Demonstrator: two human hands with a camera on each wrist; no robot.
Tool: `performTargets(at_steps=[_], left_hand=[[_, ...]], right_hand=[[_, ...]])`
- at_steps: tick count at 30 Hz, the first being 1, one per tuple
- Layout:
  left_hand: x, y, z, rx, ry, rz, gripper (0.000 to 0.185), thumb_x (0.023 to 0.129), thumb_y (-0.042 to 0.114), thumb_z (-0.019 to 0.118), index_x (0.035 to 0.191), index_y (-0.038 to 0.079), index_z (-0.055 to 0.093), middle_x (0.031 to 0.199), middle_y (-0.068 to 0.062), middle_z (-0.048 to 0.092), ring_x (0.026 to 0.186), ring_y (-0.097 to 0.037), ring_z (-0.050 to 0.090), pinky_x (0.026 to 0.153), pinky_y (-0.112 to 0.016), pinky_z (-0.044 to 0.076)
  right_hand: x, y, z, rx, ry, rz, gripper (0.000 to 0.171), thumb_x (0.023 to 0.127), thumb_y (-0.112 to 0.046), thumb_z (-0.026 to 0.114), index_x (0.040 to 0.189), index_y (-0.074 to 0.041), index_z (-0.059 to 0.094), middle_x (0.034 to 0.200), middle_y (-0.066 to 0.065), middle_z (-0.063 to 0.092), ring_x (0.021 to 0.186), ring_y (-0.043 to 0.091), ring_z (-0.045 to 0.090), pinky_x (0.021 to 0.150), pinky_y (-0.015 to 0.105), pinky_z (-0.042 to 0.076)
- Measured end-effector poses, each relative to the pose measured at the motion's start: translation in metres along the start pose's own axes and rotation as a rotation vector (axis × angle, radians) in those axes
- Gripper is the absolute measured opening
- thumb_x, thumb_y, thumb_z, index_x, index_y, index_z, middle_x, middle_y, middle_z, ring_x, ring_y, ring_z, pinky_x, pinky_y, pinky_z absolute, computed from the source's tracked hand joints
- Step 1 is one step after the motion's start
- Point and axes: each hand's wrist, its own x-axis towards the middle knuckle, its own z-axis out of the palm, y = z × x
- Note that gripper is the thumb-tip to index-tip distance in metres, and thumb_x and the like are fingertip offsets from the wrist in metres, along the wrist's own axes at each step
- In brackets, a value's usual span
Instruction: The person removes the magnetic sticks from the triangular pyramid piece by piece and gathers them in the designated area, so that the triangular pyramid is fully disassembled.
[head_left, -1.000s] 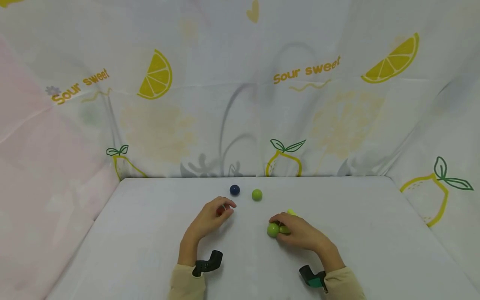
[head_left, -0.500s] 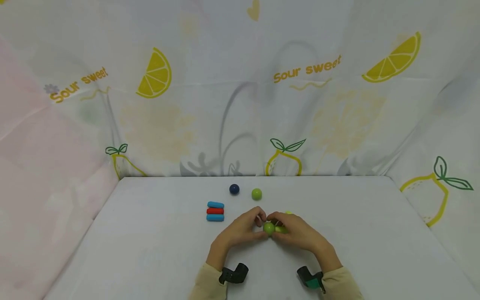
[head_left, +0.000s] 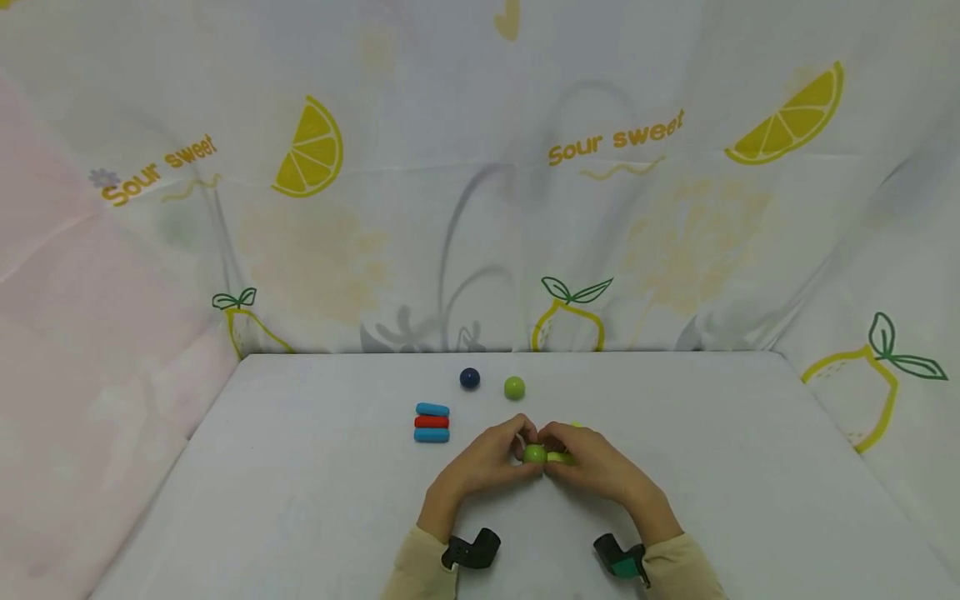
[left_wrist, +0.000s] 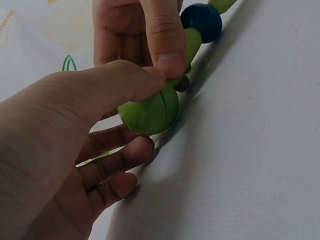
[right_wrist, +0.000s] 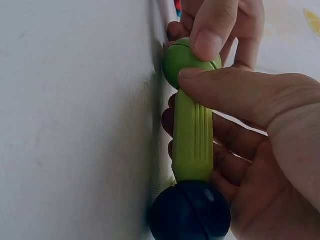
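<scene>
A: Pinching noted on both sides. Left hand (head_left: 480,462) has thumb and index tip closed on the green ball (head_left: 535,454), lower fingers curled loosely beneath it. Right hand (head_left: 592,462) has thumb and fingers wrapped round the ribbed green rod (right_wrist: 192,145).

B: Position of the ball relative to the fingers?

A: Ball sits at the end of the rod, between the two hands' fingertips. In the left wrist view the left thumb (left_wrist: 112,87) lies across its top and the right thumb tip presses just beside the seam. In the right wrist view a dark blue ball (right_wrist: 190,210) sits on the rod's other end, against the right palm.

B: Location on the desk?

A: Assembly is near the desk (head_left: 750,467) middle, towards the near edge, held low against the surface; contact with the surface cannot be confirmed.

B: Other items?

A: Three short rods stacked side by side, blue, red, blue (head_left: 431,422), left of the hands. A loose dark blue ball (head_left: 469,378) and a loose green ball (head_left: 513,387) lie near the far edge, apart from each other.

B: Legible writing?

A: "Sour sweet" printed twice on the lemon-pattern cloth (head_left: 615,142) behind the desk. No marks readable on the pieces.
</scene>
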Motion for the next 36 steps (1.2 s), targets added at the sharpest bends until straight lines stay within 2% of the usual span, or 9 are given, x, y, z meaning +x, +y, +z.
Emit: performTargets(at_steps=[8,15,22,30,36], left_hand=[[0.0,-0.002,0.001,0.005,0.041,0.012,0.027,0.079,0.019,0.072,0.098,0.021,0.053,0.083,0.009,0.056,0.079,-0.005,0.054,0.072,-0.017,0.043],[0.0,-0.003,0.001,-0.003,0.046,0.013,0.027,0.076,0.016,0.071,0.096,0.02,0.053,0.077,0.009,0.052,0.074,-0.004,0.05,0.067,-0.017,0.041],[-0.001,-0.005,0.002,-0.008,0.053,0.009,0.026,0.076,0.016,0.07,0.095,0.021,0.054,0.077,0.009,0.051,0.074,-0.005,0.049,0.067,-0.017,0.041],[-0.003,-0.008,-0.002,-0.048,0.043,0.011,0.024,0.077,0.016,0.067,0.096,0.021,0.053,0.077,0.009,0.049,0.072,-0.003,0.047,0.064,-0.017,0.039],[-0.003,-0.014,-0.004,-0.095,0.106,0.024,0.021,0.083,0.017,0.067,0.099,0.017,0.053,0.079,0.004,0.053,0.07,-0.003,0.049,0.064,-0.017,0.043]], right_hand=[[0.001,-0.001,0.002,0.018,-0.031,0.025,0.026,0.088,-0.015,0.065,0.114,-0.013,0.059,0.097,-0.008,0.064,0.09,0.006,0.058,0.08,0.028,0.048],[0.002,0.0,0.003,-0.002,-0.037,0.006,0.026,0.089,-0.016,0.064,0.114,-0.012,0.059,0.097,-0.008,0.063,0.089,0.006,0.056,0.079,0.027,0.047],[0.002,-0.003,0.003,-0.002,-0.046,0.005,0.027,0.089,-0.016,0.064,0.115,-0.012,0.059,0.097,-0.008,0.064,0.089,0.006,0.055,0.08,0.028,0.046],[0.001,-0.002,0.001,-0.006,-0.065,-0.012,0.027,0.089,-0.014,0.063,0.115,-0.014,0.059,0.101,-0.006,0.065,0.09,0.006,0.055,0.081,0.028,0.046],[-0.002,0.003,-0.002,0.003,-0.067,-0.014,0.021,0.087,-0.011,0.065,0.107,-0.014,0.063,0.102,-0.005,0.066,0.091,0.006,0.056,0.082,0.029,0.047]])
